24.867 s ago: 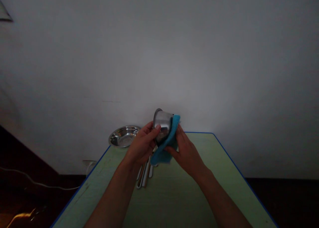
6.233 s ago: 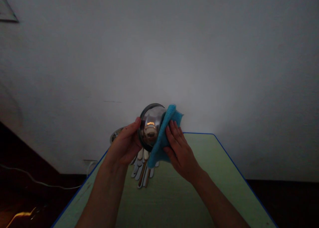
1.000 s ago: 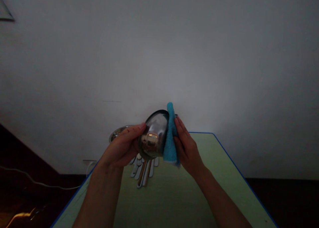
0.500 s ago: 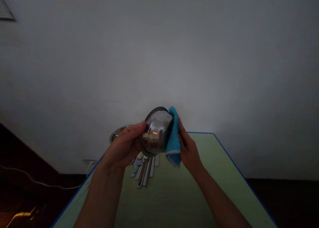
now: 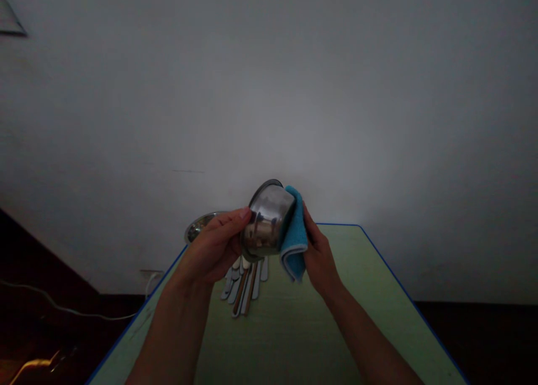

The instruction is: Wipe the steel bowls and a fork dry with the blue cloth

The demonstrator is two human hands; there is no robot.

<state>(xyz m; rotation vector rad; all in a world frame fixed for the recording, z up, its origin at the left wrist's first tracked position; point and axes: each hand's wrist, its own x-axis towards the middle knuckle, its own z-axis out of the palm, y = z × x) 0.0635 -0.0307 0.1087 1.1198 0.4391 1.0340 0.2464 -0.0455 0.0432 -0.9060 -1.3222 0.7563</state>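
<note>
A shiny metal bowl (image 5: 269, 219) is held tilted on its side above the table, its rim facing left and its base facing right. My left hand (image 5: 216, 242) is closed on the rim, with the thumb on the outer wall. In my right hand (image 5: 321, 256) is a blue cloth (image 5: 295, 233) with a pale edge, pressed flat against the bowl's base. The cloth hides most of the right fingers. Below the bowl lies a bunch of cutlery (image 5: 244, 290), with metal and brown handles; the bowl covers its far ends.
Another metal bowl (image 5: 199, 226) stands at the table's far left, partly behind my left hand. The pale green table (image 5: 294, 340) has a blue edge and stands near a grey wall (image 5: 336, 93). A white cable (image 5: 75, 311) runs along the left side.
The bowl has shifted slightly right, along with my left hand. The cloth and my right hand have moved a little to the right, and the cloth's top has dropped slightly.
</note>
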